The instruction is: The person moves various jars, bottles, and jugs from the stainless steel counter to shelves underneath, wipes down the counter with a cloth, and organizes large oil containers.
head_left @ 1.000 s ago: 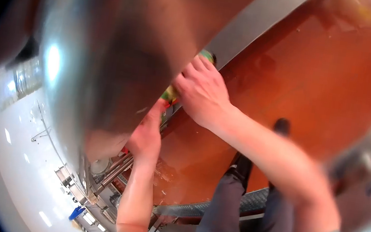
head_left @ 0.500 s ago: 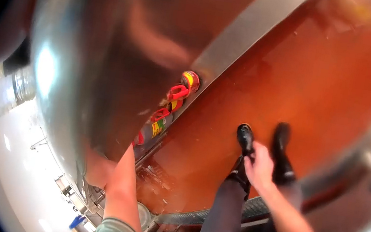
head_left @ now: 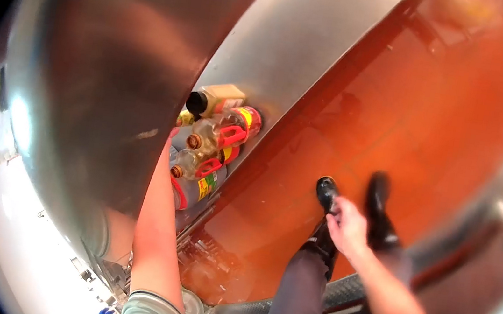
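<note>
Left hand (head_left: 173,134): reaching in behind the edge of the steel counter (head_left: 121,74); only a sliver is showing beside the bottles. Finger state: cannot tell; the counter is hiding whether they are gripping, touching or staying loose.

Right hand (head_left: 348,225): hanging well apart from the bottles, fingers half curling, thumb forward, a little blurred. Nothing is clearly showing in them, though the palm is turning away, so cannot tell for certain. Just beyond these fingers a black boot (head_left: 326,190) is showing, resting on the red floor (head_left: 277,205).

Bottles are grouping on the steel shelf (head_left: 292,47), to the right of the left fingers. Nearest the shelf's inner part, a yellowish bottle with a black cap (head_left: 221,100) is sitting just above and right of those fingers. A clear bottle with a red handle (head_left: 206,133) is sitting right beside them; a second clear bottle (head_left: 188,162), also red-handled, is sitting just below. All seem to be standing upright, caps on.

Progress, by judgement: the grouped bottles are sitting on the shelf, so that much is looking done; the left hand's reach among them is looking unfinished. How much is remaining behind the counter: cannot tell.
</note>
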Available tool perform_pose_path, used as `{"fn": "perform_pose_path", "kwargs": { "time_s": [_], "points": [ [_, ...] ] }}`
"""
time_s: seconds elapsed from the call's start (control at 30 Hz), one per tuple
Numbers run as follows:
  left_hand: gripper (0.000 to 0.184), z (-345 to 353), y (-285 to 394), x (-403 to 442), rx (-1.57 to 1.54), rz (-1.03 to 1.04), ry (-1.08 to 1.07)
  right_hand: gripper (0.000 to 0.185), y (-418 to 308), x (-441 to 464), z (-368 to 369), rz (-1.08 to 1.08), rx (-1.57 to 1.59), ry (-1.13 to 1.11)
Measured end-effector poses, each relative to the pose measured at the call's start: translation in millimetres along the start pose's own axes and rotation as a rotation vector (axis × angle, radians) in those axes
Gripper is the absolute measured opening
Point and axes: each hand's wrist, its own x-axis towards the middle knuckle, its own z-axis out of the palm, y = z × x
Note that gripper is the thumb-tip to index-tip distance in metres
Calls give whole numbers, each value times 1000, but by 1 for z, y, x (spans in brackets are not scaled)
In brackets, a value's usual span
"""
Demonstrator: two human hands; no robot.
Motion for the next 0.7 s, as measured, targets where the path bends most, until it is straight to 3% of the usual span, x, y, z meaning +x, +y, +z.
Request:
{"fn": "perform_pose_path", "kwargs": {
  "time_s": [0.1,0.2,0.3,0.37,0.5,0.7],
  "points": [
    [29,5,12,-15,-20,-10,-56,44,0,4,-6,22,14,4],
    [42,0,32,-20,198,-13,-73,44,-7,11,-6,-23,1,57],
    [55,21,35,-52,258,323,389,44,-22,13,-13,-48,-26,124],
    [53,14,33,-93,249,511,428,44,-37,4,-30,-5,4,158],
    [49,-30,3,-215,249,675,308,41,-89,-17,-85,1,1,200],
    [40,-121,-76,-403,183,601,-39,33,-154,-62,-210,87,-172,184]
  ]
}}
